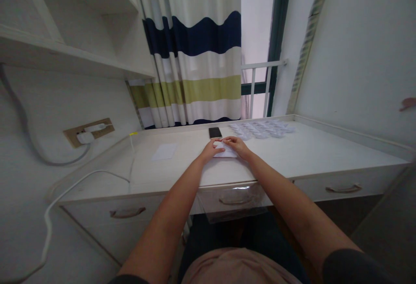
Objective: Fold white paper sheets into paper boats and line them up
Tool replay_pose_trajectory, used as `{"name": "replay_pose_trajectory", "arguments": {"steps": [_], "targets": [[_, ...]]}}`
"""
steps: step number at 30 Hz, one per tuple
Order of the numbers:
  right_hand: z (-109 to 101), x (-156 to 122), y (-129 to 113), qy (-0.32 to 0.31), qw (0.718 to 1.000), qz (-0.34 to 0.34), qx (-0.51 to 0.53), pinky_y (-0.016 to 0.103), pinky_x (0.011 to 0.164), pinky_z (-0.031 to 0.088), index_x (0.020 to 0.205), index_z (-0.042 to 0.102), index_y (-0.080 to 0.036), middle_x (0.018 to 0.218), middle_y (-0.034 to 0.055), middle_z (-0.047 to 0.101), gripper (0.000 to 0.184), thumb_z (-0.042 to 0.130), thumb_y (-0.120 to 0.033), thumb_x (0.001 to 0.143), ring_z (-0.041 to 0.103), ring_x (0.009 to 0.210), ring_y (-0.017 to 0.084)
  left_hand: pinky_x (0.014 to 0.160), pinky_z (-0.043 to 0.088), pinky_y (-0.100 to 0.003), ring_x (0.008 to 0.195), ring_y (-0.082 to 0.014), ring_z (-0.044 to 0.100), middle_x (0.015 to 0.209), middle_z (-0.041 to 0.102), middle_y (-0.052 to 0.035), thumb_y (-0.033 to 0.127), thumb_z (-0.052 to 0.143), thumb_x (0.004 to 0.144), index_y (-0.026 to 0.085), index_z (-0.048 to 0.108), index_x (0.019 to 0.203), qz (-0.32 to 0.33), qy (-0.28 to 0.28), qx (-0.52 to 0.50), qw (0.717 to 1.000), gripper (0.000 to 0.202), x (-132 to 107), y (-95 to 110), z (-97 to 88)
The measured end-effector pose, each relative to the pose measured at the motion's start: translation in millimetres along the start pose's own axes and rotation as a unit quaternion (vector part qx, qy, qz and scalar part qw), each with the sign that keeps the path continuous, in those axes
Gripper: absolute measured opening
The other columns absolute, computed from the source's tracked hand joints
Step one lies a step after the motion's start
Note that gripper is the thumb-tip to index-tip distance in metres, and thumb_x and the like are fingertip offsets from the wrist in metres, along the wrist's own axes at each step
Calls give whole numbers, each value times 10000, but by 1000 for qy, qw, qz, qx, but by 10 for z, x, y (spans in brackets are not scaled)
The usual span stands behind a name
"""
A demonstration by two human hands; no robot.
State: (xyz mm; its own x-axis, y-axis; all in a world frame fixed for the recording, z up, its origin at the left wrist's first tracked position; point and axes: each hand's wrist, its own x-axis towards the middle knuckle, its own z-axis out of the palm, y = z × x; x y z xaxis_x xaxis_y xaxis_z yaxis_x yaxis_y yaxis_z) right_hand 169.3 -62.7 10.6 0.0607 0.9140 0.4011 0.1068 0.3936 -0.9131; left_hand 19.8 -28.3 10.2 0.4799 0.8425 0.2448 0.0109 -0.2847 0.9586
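A small white sheet of paper [226,152] lies on the desk in front of me, between my two hands. My left hand [210,150] is at the sheet's left side, fingers curled and thumb over the paper. On the other side, my right hand [238,146] has its fingers bent together at the sheet's upper edge. Both hands appear closed on the paper, though fine finger detail is too small to make out. Just beyond my left hand rests a dark phone [215,132]. Rows of small whitish, translucent-looking pieces [260,128] lie beyond my right hand.
Flat white paper [164,151] lies on the left of the white desk [182,172]. A clear plastic sheet [234,204] hangs over the middle drawer. A white cable [48,223] runs along the left. A striped curtain [195,67] hangs behind; shelves [81,58] overhang the left.
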Motion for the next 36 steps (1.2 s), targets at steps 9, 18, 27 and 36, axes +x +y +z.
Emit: {"name": "replay_pose_trajectory", "arguments": {"steps": [9,18,27,36], "targets": [[-48,-26,-11,-67,994,30,86,243,626,465,910,614,-198,674,-13,614,370,711,-241,555,606,661,121,584,440,-207,621,-100,579,802,636,-38,243,636,648,157,633,860,-36,81,-92,992,229,-11,88,-84],[-44,-9,-21,-51,995,43,68,214,570,444,842,619,-208,688,-23,614,351,702,-161,505,579,614,99,606,423,-212,656,-104,573,810,656,-47,236,668,618,165,672,844,-84,89,-118,985,237,25,49,-107],[-32,-19,-13,-55,995,76,43,214,583,440,716,668,-185,748,11,645,197,707,-240,531,562,661,105,582,422,-217,687,-131,559,751,648,-44,283,714,555,151,672,778,-72,51,-54,995,262,6,34,-62],[-65,21,14,11,993,69,99,242,626,461,615,655,-148,640,23,632,260,760,-351,490,571,616,114,579,409,-219,749,-163,624,976,633,-87,454,614,653,171,643,888,-56,9,-127,990,370,-9,109,-65]]}}
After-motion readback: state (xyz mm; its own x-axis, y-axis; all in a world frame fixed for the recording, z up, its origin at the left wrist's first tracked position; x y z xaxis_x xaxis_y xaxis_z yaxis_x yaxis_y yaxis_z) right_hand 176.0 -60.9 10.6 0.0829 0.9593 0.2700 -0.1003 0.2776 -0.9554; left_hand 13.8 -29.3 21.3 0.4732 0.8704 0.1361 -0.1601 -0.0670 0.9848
